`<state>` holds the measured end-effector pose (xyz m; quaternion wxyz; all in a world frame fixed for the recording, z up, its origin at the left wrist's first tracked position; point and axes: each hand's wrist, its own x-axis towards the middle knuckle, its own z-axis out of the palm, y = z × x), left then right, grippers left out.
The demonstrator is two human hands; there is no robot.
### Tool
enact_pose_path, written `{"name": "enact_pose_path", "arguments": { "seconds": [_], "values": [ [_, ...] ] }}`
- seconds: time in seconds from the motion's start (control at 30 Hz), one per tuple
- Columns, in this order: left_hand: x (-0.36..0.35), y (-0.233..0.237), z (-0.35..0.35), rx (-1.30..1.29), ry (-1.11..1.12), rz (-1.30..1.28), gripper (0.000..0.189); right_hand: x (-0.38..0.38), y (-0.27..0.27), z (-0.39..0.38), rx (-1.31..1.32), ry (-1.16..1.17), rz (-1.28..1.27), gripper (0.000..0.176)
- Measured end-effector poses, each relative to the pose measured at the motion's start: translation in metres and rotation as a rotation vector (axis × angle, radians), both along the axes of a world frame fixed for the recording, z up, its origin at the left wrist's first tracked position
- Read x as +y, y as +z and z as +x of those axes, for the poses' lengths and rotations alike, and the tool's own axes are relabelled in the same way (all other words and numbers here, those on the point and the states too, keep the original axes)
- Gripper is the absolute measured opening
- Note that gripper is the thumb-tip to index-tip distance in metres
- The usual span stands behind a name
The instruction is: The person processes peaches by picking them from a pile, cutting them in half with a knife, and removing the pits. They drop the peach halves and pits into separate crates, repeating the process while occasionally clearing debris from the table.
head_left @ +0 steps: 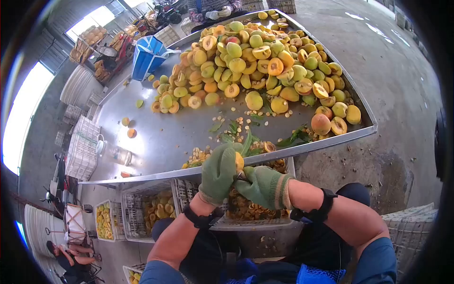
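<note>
A yellow peach piece (240, 162) is held in my left hand (219, 174), which wears a green glove and has its fingers wrapped round the fruit. Just right of it, my right hand (266, 186), also gloved, is closed on a small tool whose metal part (241, 175) shows between the hands and touches the fruit; its handle is hidden. Both hands are over the near edge of the metal table (156, 142). Beyond them lies a large heap of whole and halved peaches (236, 61), with loose pits and green leaves (247, 143) in front.
Below the table edge stand crates of cut peaches (158, 208) and a crate (257, 213) under my hands. A blue bag (147, 57) and a clear jar (116, 154) are on the table's left. A co-worker's gloved hands (218, 13) are at the far side; another person (71, 258) sits lower left.
</note>
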<state>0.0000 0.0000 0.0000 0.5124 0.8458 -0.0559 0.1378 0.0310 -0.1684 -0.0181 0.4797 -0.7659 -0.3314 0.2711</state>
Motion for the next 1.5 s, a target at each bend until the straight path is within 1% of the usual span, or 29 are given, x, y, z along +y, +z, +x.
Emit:
{"name": "enact_pose_path", "arguments": {
  "seconds": [0.07,0.17,0.23,0.27,0.3,0.37,0.47,0.57,0.67,0.73,0.77,0.8,0.87,0.97,1.0,1.1,1.13,1.2,1.23,1.27,1.3,1.33,1.37,1.4,1.43,1.47,1.5],
  "values": [
    [0.001,0.0,0.0,-0.034,0.005,0.03,0.036,0.0,-0.001,0.001,0.038,0.013,0.067,0.027],
    [0.008,0.008,-0.002,-0.055,0.002,0.001,0.037,0.002,0.023,0.004,0.463,0.06,0.063,0.032],
    [0.007,0.005,-0.006,-0.081,-0.007,-0.057,0.033,-0.01,0.03,0.005,0.521,0.211,0.225,0.03],
    [0.006,0.001,-0.007,-0.101,-0.01,-0.092,0.032,-0.014,0.034,0.007,0.608,0.237,0.244,0.03],
    [0.007,0.0,-0.007,-0.047,-0.04,-0.197,0.033,-0.017,0.039,0.008,0.696,0.261,0.258,0.03],
    [0.009,-0.004,-0.009,0.06,-0.101,-0.41,0.035,-0.02,0.048,0.009,0.999,0.204,0.163,0.032],
    [0.005,0.008,-0.014,0.151,-0.148,-0.464,0.039,-0.019,0.037,0.004,1.012,0.173,0.291,0.035],
    [0.002,-0.002,-0.019,-0.013,-0.174,-0.369,0.041,-0.024,0.029,0.001,1.22,0.278,0.322,0.036],
    [0.0,0.005,-0.03,0.065,-0.159,-0.469,0.052,-0.019,0.019,-0.011,1.298,0.322,0.426,0.037],
    [-0.001,0.006,-0.036,-0.004,-0.136,-0.325,0.055,-0.018,0.018,-0.019,1.293,0.335,0.422,0.037],
    [0.0,0.006,-0.038,0.011,-0.121,-0.366,0.057,-0.018,0.019,-0.022,1.288,0.346,0.42,0.037],
    [0.002,0.006,-0.041,0.025,-0.106,-0.408,0.059,-0.02,0.021,-0.026,1.258,0.348,0.419,0.04],
    [0.01,0.003,-0.045,0.146,-0.067,-0.72,0.063,-0.025,0.029,-0.033,1.194,0.368,0.414,0.045],
    [0.028,0.013,-0.058,0.193,-0.018,-0.757,0.067,-0.026,0.042,-0.05,1.041,0.103,0.107,0.057],
    [0.032,0.016,-0.066,0.171,-0.012,-0.644,0.069,-0.023,0.037,-0.057,0.953,0.067,0.093,0.07],
    [0.056,0.004,-0.082,0.195,0.019,-0.702,0.068,-0.022,0.034,-0.073,0.792,-0.045,-0.246,0.075],
    [0.064,0.008,-0.091,0.212,0.011,-0.632,0.066,-0.023,0.03,-0.078,0.739,0.011,-0.197,0.08],
    [0.087,0.023,-0.108,0.244,-0.016,-0.489,0.061,-0.019,0.036,-0.082,0.679,-0.004,-0.327,0.08],
    [0.108,0.02,-0.115,0.214,0.013,-0.288,0.057,-0.019,0.04,-0.084,0.652,-0.018,-0.392,0.08],
    [0.13,0.019,-0.12,0.181,0.033,-0.088,0.053,-0.022,0.045,-0.088,0.614,0.007,-0.36,0.081],
    [0.136,0.048,-0.132,0.321,0.07,-0.108,0.039,-0.026,0.05,-0.092,0.572,0.025,-0.329,0.081],
    [0.166,0.052,-0.137,0.323,-0.069,0.246,0.035,-0.031,0.055,-0.095,0.531,0.043,-0.3,0.081],
    [0.197,0.055,-0.143,0.249,-0.198,0.641,0.034,-0.036,0.057,-0.097,0.489,0.052,-0.24,0.082],
    [0.227,0.059,-0.148,0.117,-0.315,0.947,0.037,-0.038,0.059,-0.098,0.446,0.069,-0.181,0.082],
    [0.278,0.043,-0.155,0.376,-0.246,0.868,0.031,-0.039,0.064,-0.099,0.404,0.092,-0.123,0.082],
    [0.291,0.035,-0.151,0.522,-0.163,0.922,0.027,-0.04,0.077,-0.097,0.461,0.103,-0.248,0.076],
    [0.304,0.029,-0.147,0.67,-0.084,0.984,0.025,-0.04,0.069,-0.096,0.292,0.11,-0.201,0.074]
  ]
}}
